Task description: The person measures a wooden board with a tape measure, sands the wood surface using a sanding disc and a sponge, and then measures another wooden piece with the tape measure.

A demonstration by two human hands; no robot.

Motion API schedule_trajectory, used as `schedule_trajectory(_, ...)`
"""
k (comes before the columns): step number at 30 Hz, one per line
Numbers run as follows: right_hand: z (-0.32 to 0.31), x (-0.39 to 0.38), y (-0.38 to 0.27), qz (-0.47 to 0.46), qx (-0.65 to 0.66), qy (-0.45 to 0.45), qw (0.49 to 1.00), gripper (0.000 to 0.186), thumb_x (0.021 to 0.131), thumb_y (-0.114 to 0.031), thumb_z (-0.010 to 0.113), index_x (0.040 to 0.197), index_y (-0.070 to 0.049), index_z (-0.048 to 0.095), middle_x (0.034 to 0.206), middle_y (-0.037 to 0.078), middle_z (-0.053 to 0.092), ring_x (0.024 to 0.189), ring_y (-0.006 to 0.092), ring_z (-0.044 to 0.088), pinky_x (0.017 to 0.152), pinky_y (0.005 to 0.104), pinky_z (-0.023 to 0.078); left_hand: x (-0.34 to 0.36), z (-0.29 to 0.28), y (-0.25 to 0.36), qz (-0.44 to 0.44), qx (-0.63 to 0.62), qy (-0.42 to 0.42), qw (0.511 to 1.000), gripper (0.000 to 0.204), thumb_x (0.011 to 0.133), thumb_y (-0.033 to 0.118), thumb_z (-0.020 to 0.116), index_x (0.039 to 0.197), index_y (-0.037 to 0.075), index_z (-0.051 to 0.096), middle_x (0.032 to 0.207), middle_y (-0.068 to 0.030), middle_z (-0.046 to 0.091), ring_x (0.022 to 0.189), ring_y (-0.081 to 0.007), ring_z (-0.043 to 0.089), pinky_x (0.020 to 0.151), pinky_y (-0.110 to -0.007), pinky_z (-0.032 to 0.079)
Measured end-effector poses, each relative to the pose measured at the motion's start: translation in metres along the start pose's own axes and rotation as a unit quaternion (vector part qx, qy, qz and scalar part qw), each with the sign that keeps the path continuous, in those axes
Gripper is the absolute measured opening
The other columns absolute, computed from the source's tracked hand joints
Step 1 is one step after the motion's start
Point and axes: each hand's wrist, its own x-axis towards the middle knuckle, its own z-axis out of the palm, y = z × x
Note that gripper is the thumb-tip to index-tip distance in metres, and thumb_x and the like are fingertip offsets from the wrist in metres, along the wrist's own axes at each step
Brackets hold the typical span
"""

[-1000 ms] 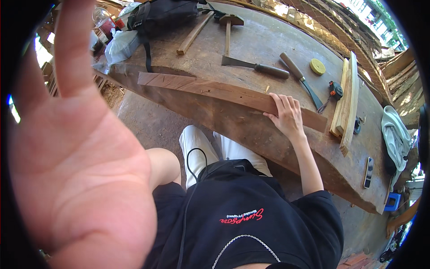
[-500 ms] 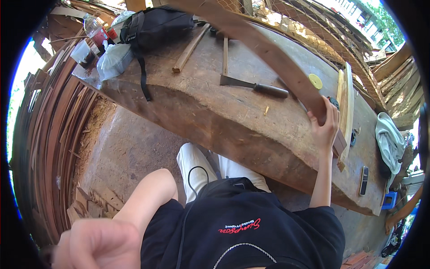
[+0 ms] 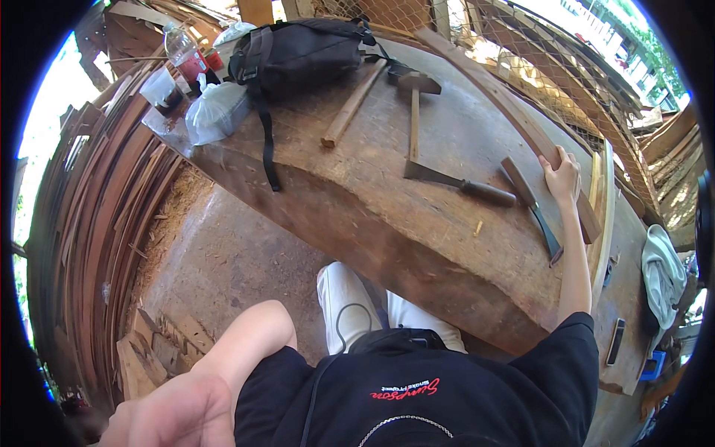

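My right hand is wrapped around a long brown wooden strip, which runs along the far right side of the thick wooden workbench. Just left of that hand lies a dark-handled tool with a narrow blade. A broad-bladed tool with a dark handle rests nearer the middle, its blade by the handle end of a hammer. At the lower left, close to the camera, my left hand is raised off the bench; its fingers are mostly cut off by the picture's edge.
A black backpack, a wooden stick, a tied plastic bag, a cup and a bottle occupy the left end. A phone and pale cloth are at right. Another person's arm shows beyond.
My right hand has brought the wooden strip down and rightward from its slant across the bench. The hammer head and narrow-bladed tool now show; the yellow disc no longer does. The view has shifted.
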Motion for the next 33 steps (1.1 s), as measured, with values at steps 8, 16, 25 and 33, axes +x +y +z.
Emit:
schedule_trajectory(8, 0.081, 0.027, 0.03, -0.013, 0.087, -0.122, 0.989, 0.059, 0.081, -0.045, 0.064, 0.12, -0.001, 0.059, 0.114, 0.018, 0.062, 0.109, 0.035, 0.058, 0.093, 0.0414, 0.044, -0.034, -0.012, 0.024, -0.15, 0.233, 0.221, 0.935, 0.011, 0.082, 0.012, 0.065, 0.072, 0.017, 0.065, 0.068, 0.0076, 0.055, 0.061, -0.0058, 0.05, 0.056, -0.018, 0.042)
schedule_trajectory(16, 0.069, 0.037, 0.043, -0.078, 0.043, -0.158, 0.983, 0.068, 0.084, -0.047, 0.06, 0.138, -0.011, 0.041, 0.132, 0.021, 0.049, 0.12, 0.0348, 0.05, 0.099, 0.0432, 0.041, -0.074, -0.016, 0.016, -0.248, 0.224, 0.214, 0.918, 0.015, 0.089, 0.02, 0.061, 0.079, 0.016, 0.051, 0.063, 0.0033, 0.053, 0.053, -0.0101, 0.047, 0.049, -0.022, 0.036)
schedule_trajectory(25, -0.084, -0.009, 0.149, 0.218, -0.17, -0.128, 0.953, 0.088, 0.081, -0.066, 0.051, 0.141, -0.003, 0.035, 0.13, 0.026, 0.05, 0.121, 0.0382, 0.049, 0.102, 0.0456, 0.039, -0.091, 0.004, 0.036, -0.28, 0.176, 0.301, 0.894, 0.011, 0.092, 0.016, 0.042, 0.087, 0.009, 0.049, 0.059, 0.0017, 0.041, 0.054, -0.0097, 0.035, 0.053, -0.024, 0.029)
schedule_trajectory(33, -0.059, -0.11, 0.164, 0.351, -0.123, -0.201, 0.906, 0.088, 0.082, -0.067, 0.048, 0.13, 0.007, 0.042, 0.132, 0.026, 0.045, 0.124, 0.0391, 0.045, 0.1, 0.0514, 0.038, -0.084, 0.047, 0.038, -0.305, 0.157, 0.335, 0.878, 0.01, 0.092, 0.014, 0.041, 0.087, 0.008, 0.048, 0.059, 0.0011, 0.039, 0.052, -0.0086, 0.033, 0.053, -0.025, 0.028)
